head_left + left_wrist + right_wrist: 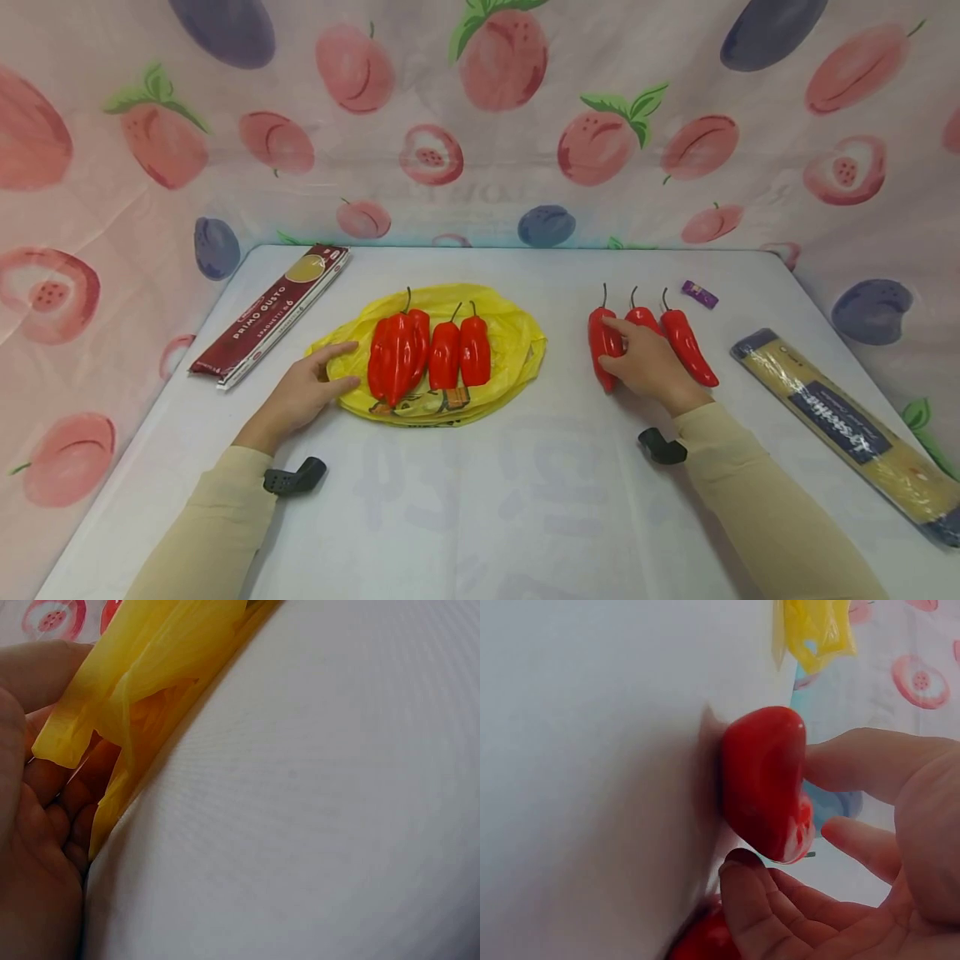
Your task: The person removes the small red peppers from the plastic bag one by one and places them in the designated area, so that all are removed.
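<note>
While both cream-sleeved forearms lie on the white cloth-covered table (480, 517), the right hand (651, 360) is laid over a group of three glossy red peppers at the right of centre. Its thumb is set on the leftmost red pepper of that group (602, 346), and the fingers are curled over the middle red pepper (642, 316); in the right wrist view the leftmost pepper (763, 791) is seen held between thumb and fingers. The long pointed red pepper at the right of the group (688, 347) lies just beside the hand (contact cannot be told).

The left hand (307, 392) rests at the left edge of the crumpled yellow plastic bag (510, 333), thumb and fingers pinching the bag's edge; the fold of yellow film (135, 697) is seen against the fingers (56, 810) in the left wrist view. Three more red peppers lie side by side on the bag: a broad one (397, 354), a middle one (445, 356) and a right one (475, 350), stems pointing away from the person.

A dark red flat spaghetti box (273, 315) lies at the far left, a clear long spaghetti packet with a blue label (847, 421) at the right, and a small purple wrapper (699, 293) near the far right pepper stems.
</note>
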Tool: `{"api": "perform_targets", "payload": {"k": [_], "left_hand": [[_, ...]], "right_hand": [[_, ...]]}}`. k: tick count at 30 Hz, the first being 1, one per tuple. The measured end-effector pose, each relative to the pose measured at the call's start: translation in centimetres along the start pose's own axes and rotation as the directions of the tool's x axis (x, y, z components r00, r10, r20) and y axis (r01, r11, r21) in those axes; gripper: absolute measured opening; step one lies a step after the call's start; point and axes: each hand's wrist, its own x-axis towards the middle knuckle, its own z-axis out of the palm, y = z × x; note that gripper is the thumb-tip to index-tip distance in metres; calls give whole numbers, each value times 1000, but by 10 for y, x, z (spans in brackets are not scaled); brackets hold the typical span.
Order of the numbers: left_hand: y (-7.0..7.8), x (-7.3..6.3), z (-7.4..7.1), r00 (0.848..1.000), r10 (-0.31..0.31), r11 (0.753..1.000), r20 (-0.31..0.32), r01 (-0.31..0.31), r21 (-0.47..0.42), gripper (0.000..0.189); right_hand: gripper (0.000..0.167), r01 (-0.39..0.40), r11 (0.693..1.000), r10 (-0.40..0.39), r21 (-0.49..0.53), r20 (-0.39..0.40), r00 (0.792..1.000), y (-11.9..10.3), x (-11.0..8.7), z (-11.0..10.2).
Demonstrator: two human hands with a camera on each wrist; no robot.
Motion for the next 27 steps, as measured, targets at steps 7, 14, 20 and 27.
{"api": "perform_targets", "payload": {"k": [7, 14, 20, 27], "left_hand": [[1, -1, 0, 1000, 8, 1000, -2, -8, 11, 67], [1, -1, 0, 1000, 16, 1000, -3, -16, 19, 67], [1, -1, 0, 1000, 17, 1000, -3, -17, 10, 67], [0, 0, 0, 1000, 11, 1000, -2, -11, 1, 67]], "right_hand": [[78, -2, 1000, 2, 17, -25, 1000, -6, -4, -6], [75, 39, 999, -37, 33, -47, 998, -20, -10, -13], [77, 77, 996, -75, 49, -43, 996, -32, -12, -10], [75, 148, 986, -144, 73, -53, 988, -49, -11, 0]]}}
